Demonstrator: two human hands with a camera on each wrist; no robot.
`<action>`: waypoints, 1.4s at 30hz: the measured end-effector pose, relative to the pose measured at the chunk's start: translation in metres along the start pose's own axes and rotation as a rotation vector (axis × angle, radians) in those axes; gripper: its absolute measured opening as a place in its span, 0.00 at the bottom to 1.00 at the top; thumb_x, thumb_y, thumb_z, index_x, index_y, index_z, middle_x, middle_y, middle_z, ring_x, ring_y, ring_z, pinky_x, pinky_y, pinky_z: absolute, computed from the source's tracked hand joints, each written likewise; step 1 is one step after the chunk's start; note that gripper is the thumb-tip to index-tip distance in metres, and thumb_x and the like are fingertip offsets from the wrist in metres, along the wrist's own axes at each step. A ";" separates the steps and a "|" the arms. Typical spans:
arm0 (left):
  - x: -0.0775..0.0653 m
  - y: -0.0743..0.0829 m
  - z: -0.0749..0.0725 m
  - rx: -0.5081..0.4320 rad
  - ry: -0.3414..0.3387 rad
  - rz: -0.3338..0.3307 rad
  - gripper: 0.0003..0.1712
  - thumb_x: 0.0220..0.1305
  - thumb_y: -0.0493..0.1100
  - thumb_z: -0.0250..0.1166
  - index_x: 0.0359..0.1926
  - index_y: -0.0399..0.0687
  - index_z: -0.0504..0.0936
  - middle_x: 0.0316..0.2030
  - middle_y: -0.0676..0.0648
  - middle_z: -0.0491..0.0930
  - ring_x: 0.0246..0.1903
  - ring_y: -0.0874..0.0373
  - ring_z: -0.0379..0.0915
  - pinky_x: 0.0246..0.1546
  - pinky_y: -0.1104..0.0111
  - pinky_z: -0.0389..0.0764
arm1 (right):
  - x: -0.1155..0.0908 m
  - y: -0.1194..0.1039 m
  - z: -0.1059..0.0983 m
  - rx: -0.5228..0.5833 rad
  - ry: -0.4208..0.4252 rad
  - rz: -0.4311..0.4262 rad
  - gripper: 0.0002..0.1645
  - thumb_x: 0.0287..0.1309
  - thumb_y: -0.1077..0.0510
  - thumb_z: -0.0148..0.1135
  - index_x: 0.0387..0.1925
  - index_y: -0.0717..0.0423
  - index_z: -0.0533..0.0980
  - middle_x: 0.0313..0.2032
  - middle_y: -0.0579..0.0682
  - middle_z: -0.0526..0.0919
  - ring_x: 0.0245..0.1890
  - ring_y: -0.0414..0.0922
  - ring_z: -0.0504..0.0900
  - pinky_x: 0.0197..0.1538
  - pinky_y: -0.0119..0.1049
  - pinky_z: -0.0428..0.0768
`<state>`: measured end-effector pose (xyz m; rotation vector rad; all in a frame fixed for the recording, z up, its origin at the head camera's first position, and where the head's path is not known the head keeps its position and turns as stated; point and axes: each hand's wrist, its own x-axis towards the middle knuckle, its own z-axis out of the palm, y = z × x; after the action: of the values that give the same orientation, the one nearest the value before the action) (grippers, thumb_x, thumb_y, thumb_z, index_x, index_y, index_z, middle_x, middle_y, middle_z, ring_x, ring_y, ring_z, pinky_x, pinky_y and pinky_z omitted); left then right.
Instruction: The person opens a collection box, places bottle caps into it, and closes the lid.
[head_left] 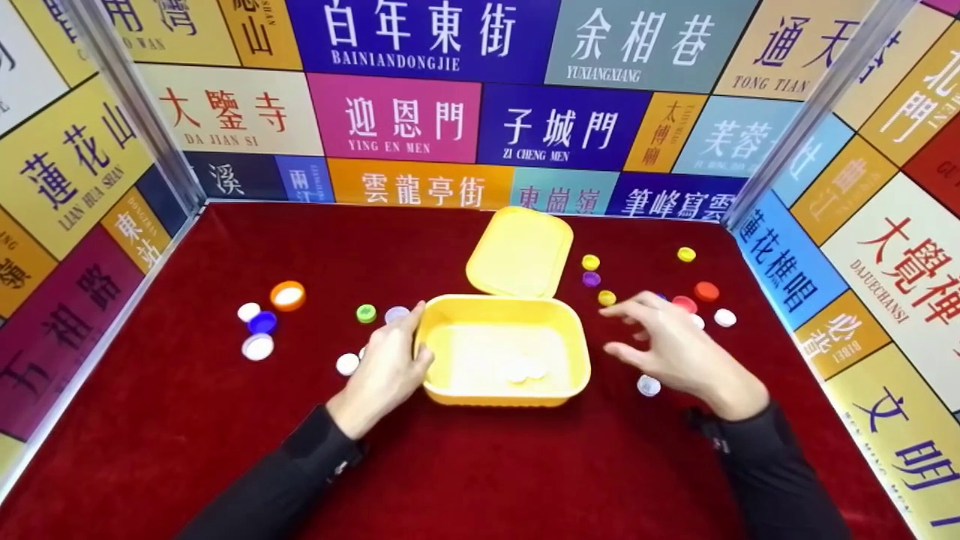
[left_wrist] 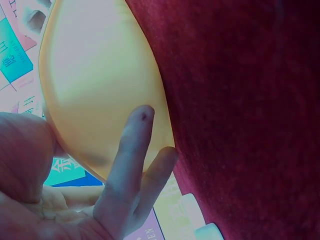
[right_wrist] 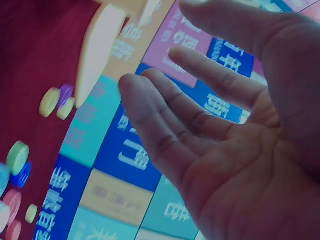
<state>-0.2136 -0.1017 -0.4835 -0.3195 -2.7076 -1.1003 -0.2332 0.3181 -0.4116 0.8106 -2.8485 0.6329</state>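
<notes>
A yellow plastic box stands on the red cloth with white bottle caps on its floor. My left hand grips its left wall, thumb over the rim and fingers along the outside; the left wrist view shows those fingers against the yellow wall. To the right of the box, my right hand hovers with nothing in it, fingers loosely bent and thumb apart. A yellow bottle cap lies just beyond its fingertips. Near its wrist side lies a whitish cap.
The yellow lid lies behind the box. Left of it are an orange cap, a blue cap, a green cap and several white ones. A red cap sits at the right. Printed panels wall the table's back and sides.
</notes>
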 end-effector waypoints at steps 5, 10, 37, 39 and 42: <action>-0.001 0.000 0.000 0.013 0.013 0.007 0.40 0.74 0.32 0.70 0.84 0.29 0.74 0.74 0.30 0.85 0.68 0.41 0.89 0.67 0.50 0.92 | -0.018 0.020 0.003 -0.061 -0.067 0.068 0.34 0.67 0.50 0.88 0.70 0.55 0.87 0.62 0.60 0.88 0.56 0.56 0.87 0.61 0.60 0.91; 0.000 0.000 0.000 0.010 0.007 0.007 0.39 0.75 0.32 0.70 0.84 0.29 0.73 0.75 0.30 0.84 0.69 0.42 0.88 0.68 0.51 0.91 | -0.032 0.036 0.011 -0.086 -0.127 0.113 0.37 0.61 0.51 0.90 0.69 0.56 0.88 0.59 0.60 0.86 0.56 0.55 0.84 0.61 0.58 0.88; -0.001 0.001 0.001 0.018 0.016 0.021 0.40 0.75 0.32 0.69 0.84 0.30 0.74 0.74 0.30 0.85 0.59 0.43 0.90 0.55 0.55 0.94 | -0.032 0.051 0.018 -0.042 -0.167 0.081 0.08 0.60 0.66 0.85 0.40 0.54 0.97 0.37 0.48 0.92 0.36 0.48 0.88 0.38 0.33 0.83; -0.001 0.000 0.001 0.019 0.013 0.017 0.40 0.75 0.32 0.70 0.85 0.31 0.73 0.74 0.31 0.85 0.58 0.44 0.90 0.55 0.56 0.94 | -0.031 0.050 0.017 -0.042 -0.158 0.072 0.08 0.60 0.67 0.84 0.40 0.55 0.97 0.37 0.48 0.93 0.36 0.48 0.87 0.38 0.33 0.84; -0.001 0.000 0.000 0.018 0.015 0.019 0.40 0.74 0.32 0.69 0.84 0.30 0.73 0.74 0.30 0.85 0.54 0.43 0.90 0.51 0.57 0.94 | -0.029 0.046 0.014 -0.030 -0.133 0.062 0.08 0.62 0.67 0.83 0.42 0.56 0.97 0.39 0.49 0.93 0.37 0.47 0.87 0.40 0.33 0.86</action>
<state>-0.2129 -0.1017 -0.4840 -0.3316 -2.6939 -1.0680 -0.2330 0.3618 -0.4475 0.7913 -3.0054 0.5628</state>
